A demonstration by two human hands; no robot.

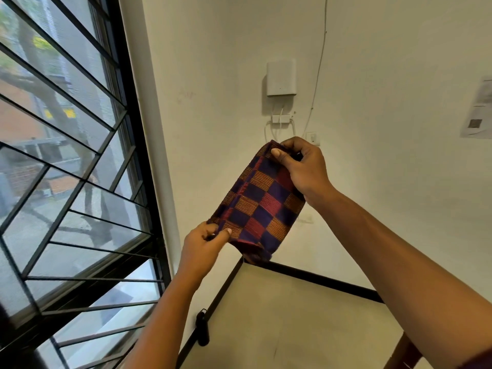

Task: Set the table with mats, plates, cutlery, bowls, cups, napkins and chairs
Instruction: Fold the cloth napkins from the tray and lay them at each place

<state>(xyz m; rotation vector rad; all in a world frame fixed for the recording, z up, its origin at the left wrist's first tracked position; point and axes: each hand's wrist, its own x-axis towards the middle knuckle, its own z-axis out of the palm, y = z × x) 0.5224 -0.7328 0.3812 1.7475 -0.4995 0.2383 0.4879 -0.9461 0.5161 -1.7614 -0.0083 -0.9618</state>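
Both hands [205,242] [303,166] pinch checked cloth [259,203], maybe mat, above table [292,315].

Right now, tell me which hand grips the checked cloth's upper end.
The right hand pinches the checked cloth at its upper end by the wall; the left hand holds the lower corner.

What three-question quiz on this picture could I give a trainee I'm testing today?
1. True or false: both hands pinch the cloth.
2. Which hand holds the upper end? A) left hand B) right hand
3. Fill in: the cloth hangs above a corner of the ____.

Key: 1 true; 2 B; 3 table.
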